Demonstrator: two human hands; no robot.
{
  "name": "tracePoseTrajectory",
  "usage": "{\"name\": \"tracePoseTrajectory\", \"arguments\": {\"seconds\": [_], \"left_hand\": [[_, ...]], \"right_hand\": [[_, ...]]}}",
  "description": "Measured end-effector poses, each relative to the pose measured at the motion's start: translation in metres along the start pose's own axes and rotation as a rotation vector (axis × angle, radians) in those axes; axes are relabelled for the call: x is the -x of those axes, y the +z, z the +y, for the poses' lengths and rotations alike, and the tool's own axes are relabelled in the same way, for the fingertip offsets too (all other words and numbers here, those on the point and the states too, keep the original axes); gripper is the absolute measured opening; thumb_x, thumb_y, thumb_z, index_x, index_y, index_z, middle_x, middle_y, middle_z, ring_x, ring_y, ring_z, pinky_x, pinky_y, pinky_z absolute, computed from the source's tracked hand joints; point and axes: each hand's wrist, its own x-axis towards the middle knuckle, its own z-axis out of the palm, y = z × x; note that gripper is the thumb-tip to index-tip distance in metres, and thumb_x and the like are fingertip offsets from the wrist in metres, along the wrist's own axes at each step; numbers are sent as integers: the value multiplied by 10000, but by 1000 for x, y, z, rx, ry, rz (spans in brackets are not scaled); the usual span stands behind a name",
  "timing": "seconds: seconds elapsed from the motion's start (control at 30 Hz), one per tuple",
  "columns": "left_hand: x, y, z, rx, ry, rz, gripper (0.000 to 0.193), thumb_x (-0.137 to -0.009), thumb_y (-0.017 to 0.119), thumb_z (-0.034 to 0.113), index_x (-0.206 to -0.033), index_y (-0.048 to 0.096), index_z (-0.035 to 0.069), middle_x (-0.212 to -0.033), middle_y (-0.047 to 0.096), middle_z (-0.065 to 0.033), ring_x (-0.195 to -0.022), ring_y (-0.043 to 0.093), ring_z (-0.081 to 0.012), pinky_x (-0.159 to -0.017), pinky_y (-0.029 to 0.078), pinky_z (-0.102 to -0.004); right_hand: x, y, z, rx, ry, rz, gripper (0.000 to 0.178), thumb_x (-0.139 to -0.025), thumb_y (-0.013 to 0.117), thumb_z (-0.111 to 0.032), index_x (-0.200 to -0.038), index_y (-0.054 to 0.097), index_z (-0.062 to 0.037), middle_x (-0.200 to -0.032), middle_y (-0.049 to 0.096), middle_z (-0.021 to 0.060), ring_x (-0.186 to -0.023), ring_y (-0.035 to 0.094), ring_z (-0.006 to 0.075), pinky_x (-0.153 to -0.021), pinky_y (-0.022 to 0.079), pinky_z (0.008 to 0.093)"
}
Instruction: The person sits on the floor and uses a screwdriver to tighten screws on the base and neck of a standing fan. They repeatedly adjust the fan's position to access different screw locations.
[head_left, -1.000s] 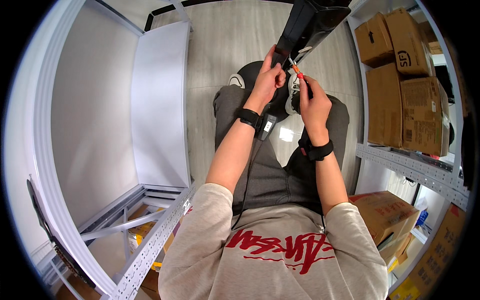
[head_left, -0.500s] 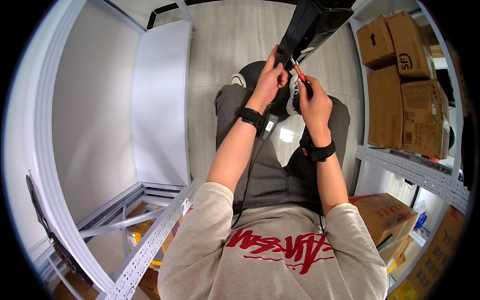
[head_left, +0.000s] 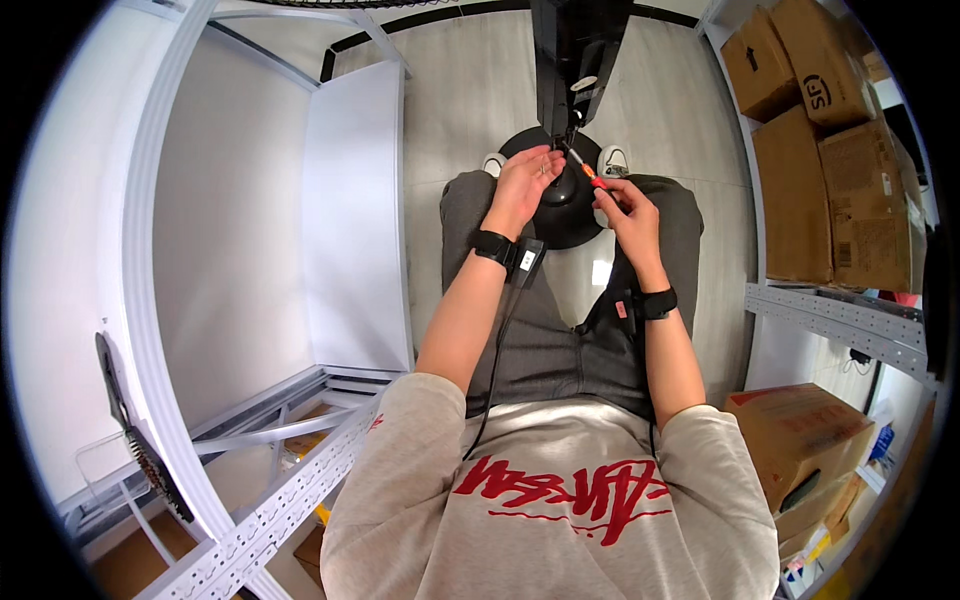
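Note:
A tall black housing [head_left: 563, 70] rises from a round black base [head_left: 580, 225] on the floor between my feet. My right hand [head_left: 634, 215] grips a screwdriver [head_left: 590, 173] with a red and orange handle. Its metal shaft points up and left toward the housing's lower end; whether the tip touches a screw is too small to tell. Beside that lower end, over the base's left part, is my left hand [head_left: 525, 185]. Its fingers are loosely bent and apart, with nothing visible in them.
On the right, a metal shelf [head_left: 840, 318] carries several cardboard boxes [head_left: 790, 195], with another box [head_left: 800, 445] lower down. To the left stands a rack with a white panel [head_left: 355, 220]. A hairbrush [head_left: 140, 440] hangs at the far left.
The black housing has swung left and more upright in view. My left hand has left its side and opened from a pointing shape. The screwdriver has moved down slightly, still in my right hand.

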Motion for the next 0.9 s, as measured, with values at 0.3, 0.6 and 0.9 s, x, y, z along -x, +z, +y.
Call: {"name": "tracePoseTrajectory", "arguments": {"seconds": [0.3, 0.6, 0.9], "left_hand": [[0, -10, -11, -82, 16, -34, 188, -961, 546, 112, -1070, 555, -40, -1003, 612, -146, -895, 602, -207, -802, 512, -316], [-7, -6, -16, 30, 37, -33, 264, -941, 591, 125, -1136, 558, -50, -1007, 610, -124, -922, 591, -183, -860, 507, -293], [-7, -5, -19, -30, 62, -45, 223, -922, 596, 57, -1117, 562, -44, -1025, 617, -139, -949, 597, -191, -878, 506, -292]], "right_hand": [[-2, -1, 21, -74, -21, -149, 226, -842, 697, -165, -1005, 664, -11, -741, 695, 43, -661, 607, 58, -609, 456, 220], [-2, -11, 37, -6, -51, -54, 261, -803, 721, -226, -992, 679, -51, -751, 672, 84, -693, 624, 131, -653, 476, 268], [-1, -10, 41, 33, -95, -21, 267, -794, 733, -261, -986, 684, -82, -740, 637, 94, -684, 609, 174, -651, 479, 293]]}}
